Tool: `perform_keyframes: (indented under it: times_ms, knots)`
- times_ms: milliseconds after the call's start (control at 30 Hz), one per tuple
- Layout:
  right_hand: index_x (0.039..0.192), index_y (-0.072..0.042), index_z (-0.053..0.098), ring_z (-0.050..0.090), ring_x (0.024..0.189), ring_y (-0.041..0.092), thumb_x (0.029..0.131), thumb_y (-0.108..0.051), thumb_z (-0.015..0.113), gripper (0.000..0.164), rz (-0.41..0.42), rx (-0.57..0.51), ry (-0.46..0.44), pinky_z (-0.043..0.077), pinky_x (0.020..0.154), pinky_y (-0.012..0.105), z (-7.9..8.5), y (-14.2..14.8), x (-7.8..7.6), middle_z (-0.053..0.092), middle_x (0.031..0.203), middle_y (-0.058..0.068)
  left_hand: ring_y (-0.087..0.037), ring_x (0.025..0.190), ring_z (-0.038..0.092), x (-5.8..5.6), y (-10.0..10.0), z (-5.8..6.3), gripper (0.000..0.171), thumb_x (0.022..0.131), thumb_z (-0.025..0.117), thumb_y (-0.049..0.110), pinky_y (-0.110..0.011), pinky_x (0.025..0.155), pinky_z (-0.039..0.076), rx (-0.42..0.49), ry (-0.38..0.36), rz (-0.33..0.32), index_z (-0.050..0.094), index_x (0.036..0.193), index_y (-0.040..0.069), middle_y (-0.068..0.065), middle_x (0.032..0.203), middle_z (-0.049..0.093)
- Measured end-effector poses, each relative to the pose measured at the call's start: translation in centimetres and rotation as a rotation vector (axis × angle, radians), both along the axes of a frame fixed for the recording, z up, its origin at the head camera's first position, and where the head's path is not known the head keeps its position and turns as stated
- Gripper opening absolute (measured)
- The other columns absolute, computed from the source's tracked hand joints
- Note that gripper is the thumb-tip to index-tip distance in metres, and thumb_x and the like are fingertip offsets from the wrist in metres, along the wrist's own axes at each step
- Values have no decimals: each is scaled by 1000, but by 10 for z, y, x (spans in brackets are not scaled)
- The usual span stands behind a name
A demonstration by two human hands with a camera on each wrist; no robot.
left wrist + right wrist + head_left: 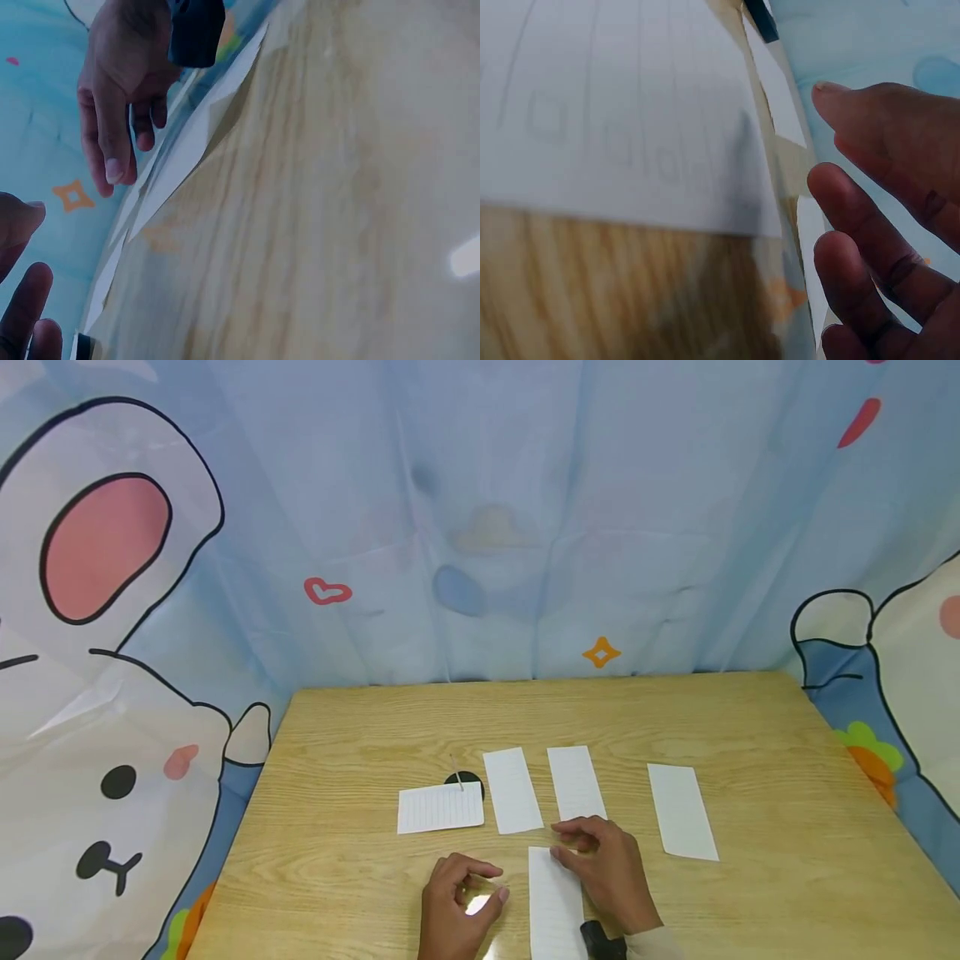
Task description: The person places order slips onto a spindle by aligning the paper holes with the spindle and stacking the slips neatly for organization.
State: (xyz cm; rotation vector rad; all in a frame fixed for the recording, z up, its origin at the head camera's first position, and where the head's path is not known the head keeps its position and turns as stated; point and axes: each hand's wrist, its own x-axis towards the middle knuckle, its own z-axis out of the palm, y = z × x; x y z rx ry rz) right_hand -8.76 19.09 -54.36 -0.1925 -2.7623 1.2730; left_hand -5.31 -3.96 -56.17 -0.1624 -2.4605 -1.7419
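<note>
Near the front of the table, a lined white paper slip (555,902) lies lengthwise between my hands. Over its upper right corner is my right hand (611,868), fingers loosely bent and the thumb overlapping the slip's edge in the head view. In the right wrist view the fingers (855,195) are spread apart, with nothing between them, beside the printed slip (622,97). My left hand (459,906) hovers to the left of the slip, thumb and index finger curved with a gap between them. Its fingertips (34,292) show apart in the left wrist view, holding nothing.
Farther back, a lined slip (440,810) lies sideways, overlapping the black round base (465,777) of a thin rod like a bill spike. Two slips, one left (513,791) and one right (577,783), lie beside it. Another slip (682,812) lies farther right. A patterned curtain (510,527) borders the table.
</note>
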Motion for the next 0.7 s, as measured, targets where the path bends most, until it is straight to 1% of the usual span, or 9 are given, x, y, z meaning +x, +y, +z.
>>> perform_keyframes:
  times_ms: [100, 200, 300, 433, 533, 633, 700]
  knots:
    - [105, -23, 83, 60, 89, 12, 77, -13, 95, 31, 6, 63, -15, 46, 84, 32, -1, 3, 1, 81, 104, -6, -13, 80, 52, 3, 3, -1, 37, 77, 94, 10, -20, 68, 43, -25, 1, -36, 76, 96, 36, 8, 91, 70]
    - [104, -24, 84, 56, 88, 13, 77, -15, 96, 31, 10, 107, -31, 40, 87, 37, -2, 6, 2, 80, 104, -7, -12, 79, 52, 5, 6, -3, 39, 75, 95, 10, -19, 67, 43, -42, 42, -57, 76, 95, 37, 11, 91, 69]
    - [103, -24, 84, 53, 87, 14, 75, -16, 96, 31, 18, 115, -51, 36, 87, 39, -2, 8, 3, 78, 98, -7, -10, 79, 52, 6, 8, -6, 40, 73, 95, 9, -19, 68, 45, -43, 91, -69, 77, 96, 37, 15, 92, 69]
    - [102, -24, 84, 50, 83, 14, 73, -17, 98, 33, 30, 124, -69, 35, 85, 38, -1, 9, 4, 71, 89, -7, -10, 79, 52, 10, 11, -13, 41, 71, 97, 12, -18, 71, 45, -47, 131, -96, 77, 97, 38, 17, 91, 68]
    - [101, -24, 84, 49, 80, 12, 72, -18, 99, 33, 47, 145, -67, 36, 82, 35, -1, 8, 5, 71, 90, -9, -8, 81, 52, 13, 12, -17, 42, 71, 98, 15, -18, 73, 45, -63, 159, -143, 76, 99, 38, 15, 91, 68]
    - [99, -24, 83, 48, 79, 11, 71, -18, 99, 33, 64, 173, -59, 36, 81, 34, -2, 8, 5, 71, 91, -9, -5, 83, 52, 14, 14, -21, 41, 70, 98, 17, -17, 75, 45, -105, 216, -196, 77, 100, 36, 15, 93, 69]
    - [98, -24, 82, 49, 79, 11, 71, -18, 99, 32, 73, 183, -54, 37, 80, 34, -2, 7, 5, 71, 91, -9, -2, 84, 51, 15, 14, -23, 40, 71, 98, 19, -15, 76, 43, -139, 256, -219, 77, 101, 35, 16, 94, 69]
